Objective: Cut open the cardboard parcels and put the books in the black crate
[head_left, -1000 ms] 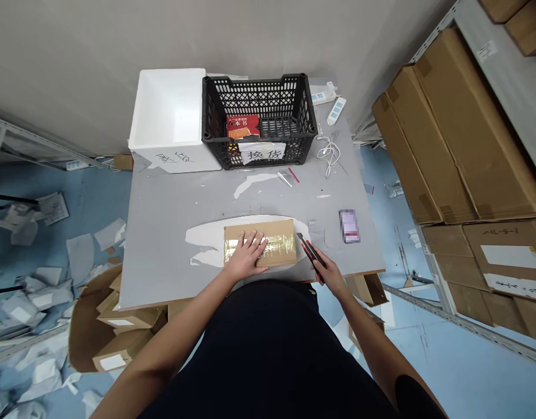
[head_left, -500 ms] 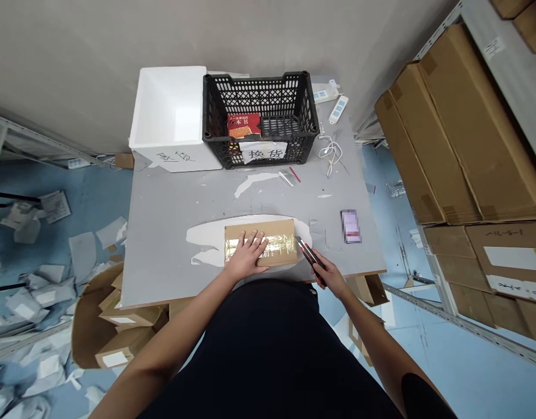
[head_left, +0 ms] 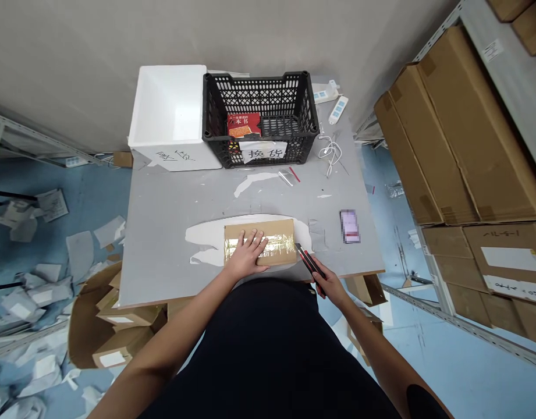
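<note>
A small cardboard box [head_left: 280,233] with shiny clear tape along its top lies near the front edge of the table [head_left: 163,233]. My left hand [head_left: 247,254] rests flat on the box's left half, fingers spread. Gripped in my right hand [head_left: 329,284] is a black and red utility knife [head_left: 308,261], its tip at the box's right end; I cannot tell whether the blade touches the cardboard. Beneath the box a white worn patch [head_left: 202,234] shows on the tabletop.
Along the back stand a white foam box [head_left: 152,110] and a black plastic crate [head_left: 294,139] with a red book [head_left: 245,125] inside. A phone [head_left: 350,226] lies at right, below a white cable [head_left: 331,151]. Large cartons [head_left: 460,128] fill the right shelf.
My right hand and the knife have moved slightly down, along the box's right end. My left hand has stayed in place on the box.
</note>
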A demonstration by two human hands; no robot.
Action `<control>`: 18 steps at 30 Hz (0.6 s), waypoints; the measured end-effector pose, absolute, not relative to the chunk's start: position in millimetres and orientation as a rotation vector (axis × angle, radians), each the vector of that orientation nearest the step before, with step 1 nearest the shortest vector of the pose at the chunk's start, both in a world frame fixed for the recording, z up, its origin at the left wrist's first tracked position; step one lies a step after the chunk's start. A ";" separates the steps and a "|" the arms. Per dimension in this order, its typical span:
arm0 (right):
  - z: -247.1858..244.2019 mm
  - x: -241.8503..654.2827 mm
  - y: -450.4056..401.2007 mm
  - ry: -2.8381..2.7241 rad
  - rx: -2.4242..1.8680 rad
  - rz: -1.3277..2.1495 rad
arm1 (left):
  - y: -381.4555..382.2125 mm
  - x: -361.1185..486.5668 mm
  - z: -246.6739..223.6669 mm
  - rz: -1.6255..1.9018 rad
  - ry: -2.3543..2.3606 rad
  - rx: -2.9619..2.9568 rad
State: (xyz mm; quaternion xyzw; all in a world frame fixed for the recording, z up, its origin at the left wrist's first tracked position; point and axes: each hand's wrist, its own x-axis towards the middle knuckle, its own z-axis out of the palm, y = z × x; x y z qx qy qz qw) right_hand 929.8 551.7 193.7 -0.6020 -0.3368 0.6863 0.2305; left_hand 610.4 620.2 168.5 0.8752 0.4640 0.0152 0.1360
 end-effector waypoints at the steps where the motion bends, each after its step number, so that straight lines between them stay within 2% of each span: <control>1: 194.3 929.7 549.7 -0.920 -1.661 1.884 | 620.2 610.4 168.5 0.047 1.345 2.536; 12: 195.5 928.9 526.1 -0.978 -1.742 1.816 | 619.4 608.6 168.9 0.070 1.339 2.556; 18: 200.1 925.9 519.2 -0.700 -1.681 1.607 | 625.3 604.2 172.4 0.120 1.325 2.537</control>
